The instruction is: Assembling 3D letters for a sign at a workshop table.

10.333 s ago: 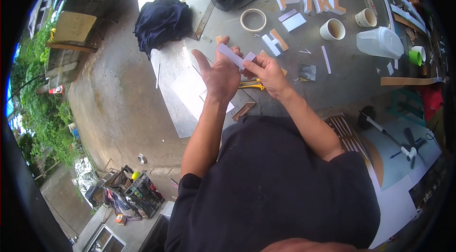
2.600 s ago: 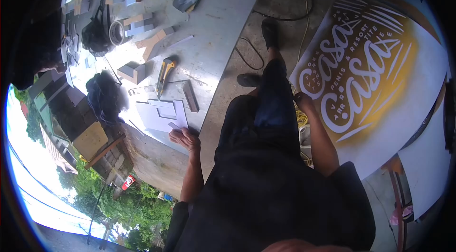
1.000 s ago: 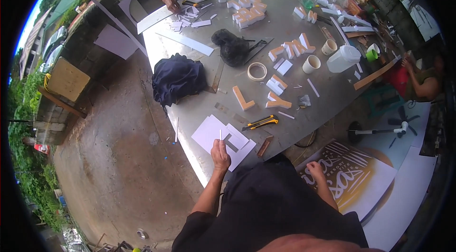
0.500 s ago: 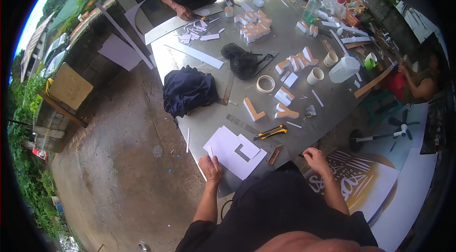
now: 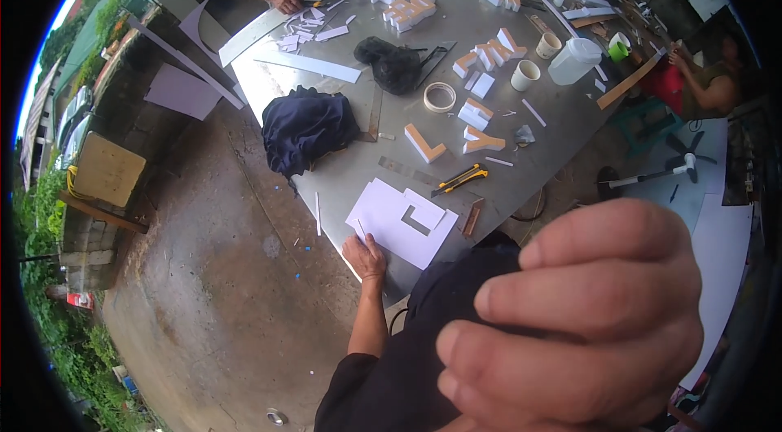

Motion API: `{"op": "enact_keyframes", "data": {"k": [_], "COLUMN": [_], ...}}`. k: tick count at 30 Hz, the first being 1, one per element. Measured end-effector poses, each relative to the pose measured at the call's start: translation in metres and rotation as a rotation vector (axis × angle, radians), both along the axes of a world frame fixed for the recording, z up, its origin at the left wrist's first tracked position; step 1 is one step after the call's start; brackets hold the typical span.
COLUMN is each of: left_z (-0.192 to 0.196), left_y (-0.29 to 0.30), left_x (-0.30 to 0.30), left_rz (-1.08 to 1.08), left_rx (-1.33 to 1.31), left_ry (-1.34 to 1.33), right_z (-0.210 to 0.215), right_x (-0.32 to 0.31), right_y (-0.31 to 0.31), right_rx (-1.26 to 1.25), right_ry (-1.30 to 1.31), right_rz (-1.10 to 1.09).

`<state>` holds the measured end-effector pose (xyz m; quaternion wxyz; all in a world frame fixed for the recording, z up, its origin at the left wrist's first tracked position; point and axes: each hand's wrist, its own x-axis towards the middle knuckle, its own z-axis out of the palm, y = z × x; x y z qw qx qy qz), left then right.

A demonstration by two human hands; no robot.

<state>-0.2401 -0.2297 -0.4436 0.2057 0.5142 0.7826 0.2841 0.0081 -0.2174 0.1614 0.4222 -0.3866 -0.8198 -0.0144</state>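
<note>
**A:** ok so what changed in the last half second? the right hand (image 5: 570, 318) was down low beside the dark shirt; now it's risen right up to the camera and fills the lower right of the view; meanwhile the left hand (image 5: 364, 255) hasn't budged from the near edge of the grey metal counter (image 5: 456, 49).

**B:** yeah; reads to me like the right hand has left the cutting work for the moment, maybe going for the headset, but that's a guess. fingers are curled in loosely, not a tight fist; can't see anything in it, though the palm side is hidden.

**A:** and the left?

**B:** flat and relaxed, fingertips pressing the near corner of the white foam sheet with the square notch cut out (image 5: 401, 222); gripping nothing. the yellow-and-black utility knife (image 5: 460, 180) lies untouched just beyond that sheet, further from the left hand; a small brown wooden block (image 5: 472, 218) sits beside the sheet's right edge.
</note>
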Motion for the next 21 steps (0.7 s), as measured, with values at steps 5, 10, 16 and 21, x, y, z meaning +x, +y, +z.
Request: {"op": "enact_keyframes", "data": {"k": [5, 10, 16, 21], "left_z": [0.056, 0.074, 0.085, 0.095], "left_y": [0.009, 0.033, 0.044, 0.113], "left_x": [0.024, 0.044, 0.027, 0.013], "left_rz": [-0.180, -0.206, -0.182, -0.089], "left_rx": [0.104, 0.278, 0.310, 0.242], "left_ry": [0.120, 0.065, 0.092, 0.254], "right_z": [-0.022, -0.027, -0.087, -0.124], "right_x": [-0.006, 0.011, 0.055, 0.057], "right_y": [0.021, 0.030, 0.034, 0.024], "right_rx": [0.009, 0.084, -0.399, -0.480], "right_ry": [0.125, 0.208, 0.010, 0.007], "right_rz": [-0.002, 0.124, 0.241, 0.269]}}
